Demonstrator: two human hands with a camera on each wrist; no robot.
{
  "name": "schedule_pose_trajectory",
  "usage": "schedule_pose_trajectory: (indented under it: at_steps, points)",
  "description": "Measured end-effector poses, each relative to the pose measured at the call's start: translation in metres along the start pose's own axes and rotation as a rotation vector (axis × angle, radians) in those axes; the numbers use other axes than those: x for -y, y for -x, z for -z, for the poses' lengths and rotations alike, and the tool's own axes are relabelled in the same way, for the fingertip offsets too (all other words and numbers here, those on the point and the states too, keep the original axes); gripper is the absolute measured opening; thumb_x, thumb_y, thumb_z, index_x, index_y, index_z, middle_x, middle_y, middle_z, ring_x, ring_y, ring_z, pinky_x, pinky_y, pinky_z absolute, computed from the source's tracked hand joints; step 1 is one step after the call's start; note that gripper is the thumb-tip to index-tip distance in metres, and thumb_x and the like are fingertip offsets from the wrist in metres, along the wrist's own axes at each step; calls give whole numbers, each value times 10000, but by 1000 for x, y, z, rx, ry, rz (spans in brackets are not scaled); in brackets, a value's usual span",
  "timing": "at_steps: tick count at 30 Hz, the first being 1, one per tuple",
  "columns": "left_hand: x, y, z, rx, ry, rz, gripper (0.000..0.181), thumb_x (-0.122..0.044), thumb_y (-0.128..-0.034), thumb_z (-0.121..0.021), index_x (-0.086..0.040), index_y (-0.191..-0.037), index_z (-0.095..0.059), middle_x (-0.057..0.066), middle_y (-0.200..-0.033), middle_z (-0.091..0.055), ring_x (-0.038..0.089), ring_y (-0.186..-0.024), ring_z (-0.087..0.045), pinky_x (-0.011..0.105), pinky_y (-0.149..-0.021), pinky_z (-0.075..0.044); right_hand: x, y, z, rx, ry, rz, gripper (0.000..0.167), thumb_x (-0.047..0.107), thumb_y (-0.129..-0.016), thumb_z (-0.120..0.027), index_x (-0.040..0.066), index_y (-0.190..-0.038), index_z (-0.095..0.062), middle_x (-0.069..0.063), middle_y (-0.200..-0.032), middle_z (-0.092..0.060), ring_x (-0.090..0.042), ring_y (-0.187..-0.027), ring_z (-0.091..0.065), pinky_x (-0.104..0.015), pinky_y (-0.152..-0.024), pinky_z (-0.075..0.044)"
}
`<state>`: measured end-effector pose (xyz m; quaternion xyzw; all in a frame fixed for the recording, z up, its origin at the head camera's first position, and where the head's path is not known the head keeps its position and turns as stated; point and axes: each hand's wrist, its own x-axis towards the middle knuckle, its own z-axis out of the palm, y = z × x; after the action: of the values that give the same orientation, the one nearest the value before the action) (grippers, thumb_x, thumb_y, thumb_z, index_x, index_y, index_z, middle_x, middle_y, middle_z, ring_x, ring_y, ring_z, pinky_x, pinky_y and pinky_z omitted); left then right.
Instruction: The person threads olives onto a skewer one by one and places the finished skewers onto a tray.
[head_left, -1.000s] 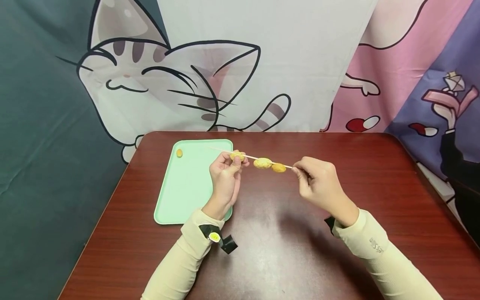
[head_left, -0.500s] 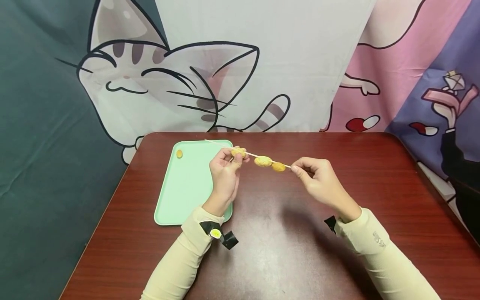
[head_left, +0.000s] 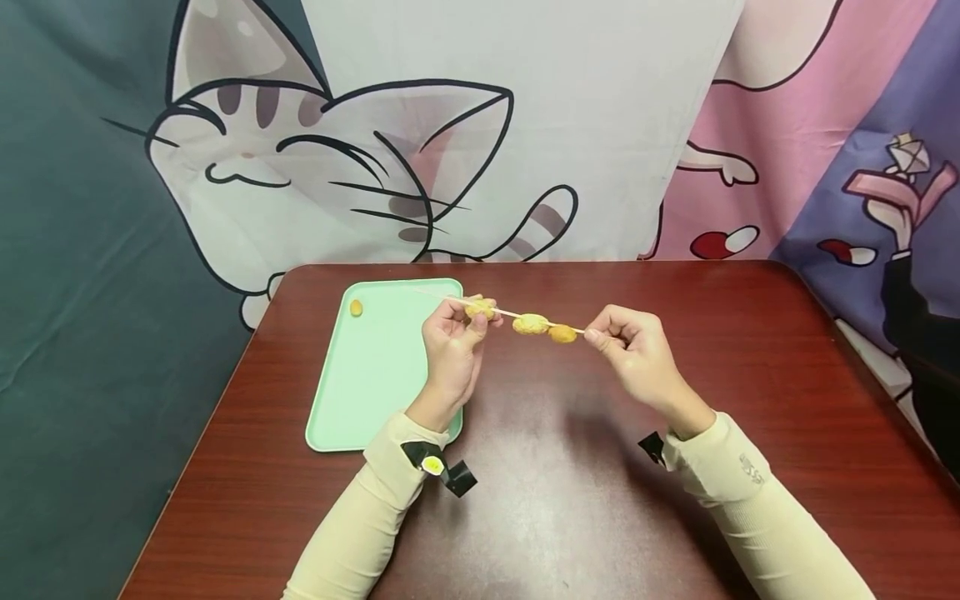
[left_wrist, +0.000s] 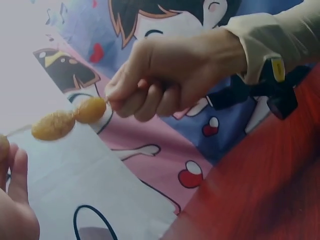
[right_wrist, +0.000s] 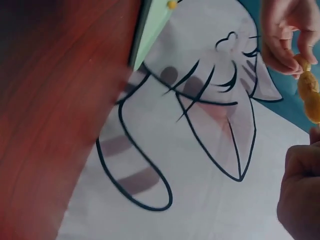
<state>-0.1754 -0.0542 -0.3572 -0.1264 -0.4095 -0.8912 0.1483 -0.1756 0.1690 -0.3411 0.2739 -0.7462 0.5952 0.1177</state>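
Between both hands, above the table, a thin wooden skewer (head_left: 506,313) runs nearly level, its pale tip out to the left. My left hand (head_left: 452,354) pinches a rough yellow oval piece (head_left: 480,308) that sits on the stick. Further right are a second rough yellow piece (head_left: 531,324) and a smoother, darker orange oval piece (head_left: 562,334), touching each other. With thumb and forefinger, my right hand (head_left: 633,350) grips the skewer's right end, close beside the orange piece (left_wrist: 91,110); its other fingers are curled. What exactly the pieces are I cannot tell.
A mint-green tray (head_left: 367,375) lies on the left of the brown table (head_left: 540,517), partly behind my left hand. One small orange oval piece (head_left: 356,308) rests in its far left corner. Printed cloth (head_left: 600,108) hangs behind the table.
The skewer's left tip rises slightly, then dips again. Both hands keep their hold, and the spacing of the pieces looks about the same.
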Motion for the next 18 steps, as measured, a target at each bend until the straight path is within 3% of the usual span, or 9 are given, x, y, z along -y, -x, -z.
schedule_pose_trajectory:
  at_steps: [5, 7, 11, 15, 18]
  points:
    - [2, -2, 5, 43, 30, -28, 355, -251, -745, -813, -36, -938, -606, 73, -900, -677, 122, -828, -672, 233, -766, -590, -1, -2, -2, 44, -136, -106, 285, -137, -902, -574, 82, -728, -630, 69, -528, -387, -45, -450, -306, -309, -347, -188]
    - [1, -2, 5, 41, 14, -36, 363, -268, -736, -820, -45, -926, -606, 69, -898, -677, 120, -812, -674, 233, -760, -590, -3, -1, -4, 36, -157, -111, 281, -142, -901, -573, 74, -728, -625, 86, -529, -386, -22, -450, -302, -309, -346, -168]
    - [0, -3, 2, -1, -29, -20, 291, -232, -763, -791, -56, -877, -589, 64, -880, -677, 119, -773, -670, 236, -747, -589, -4, 1, -9, -25, -89, -33, 225, -165, -879, -598, 4, -731, -606, 90, -531, -371, 9, -462, -292, -309, -357, -147]
    - [-1, -1, 2, -65, -55, 13, 131, -36, -871, -685, -59, -820, -566, 67, -849, -662, 127, -753, -662, 238, -732, -591, -4, 2, -13, -50, 3, 29, 193, -162, -872, -624, -12, -751, -612, 69, -538, -366, 15, -478, -300, -277, -358, -166]
    - [-1, 0, 2, -79, -54, 43, 153, 67, -916, -596, -57, -831, -567, 79, -860, -662, 129, -765, -671, 248, -745, -596, -3, 2, -13, -51, 28, 42, 200, -162, -868, -634, 1, -752, -618, 59, -537, -367, 11, -476, -304, -268, -355, -177]
